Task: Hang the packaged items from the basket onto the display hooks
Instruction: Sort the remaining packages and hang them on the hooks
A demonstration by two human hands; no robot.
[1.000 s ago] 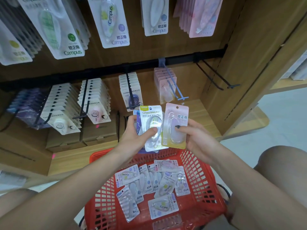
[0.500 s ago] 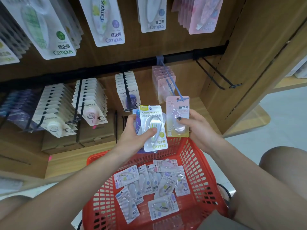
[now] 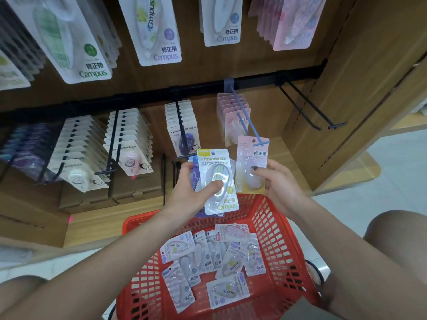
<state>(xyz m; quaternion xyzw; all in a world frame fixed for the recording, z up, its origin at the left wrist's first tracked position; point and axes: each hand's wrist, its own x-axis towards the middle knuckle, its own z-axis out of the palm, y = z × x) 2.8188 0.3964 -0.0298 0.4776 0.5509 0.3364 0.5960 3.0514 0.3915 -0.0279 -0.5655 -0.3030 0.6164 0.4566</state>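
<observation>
Lying loose at lower centre, packets fill my red basket point(image 3: 275, 218); left hand point(image 3: 191, 192) grips a fanned stack point(image 3: 217, 181); right hand point(image 3: 280, 185) pinches the pink packet point(image 3: 251, 165), now raised so its hole meets the blue hook point(image 3: 248, 118) tip.

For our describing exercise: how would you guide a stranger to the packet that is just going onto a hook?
Find the red basket, then look just above its far rim at the two hands. The right hand holds a pink packet up at the tip of the blue hook. Unlike the white packet beside it, its card is pink.
</observation>
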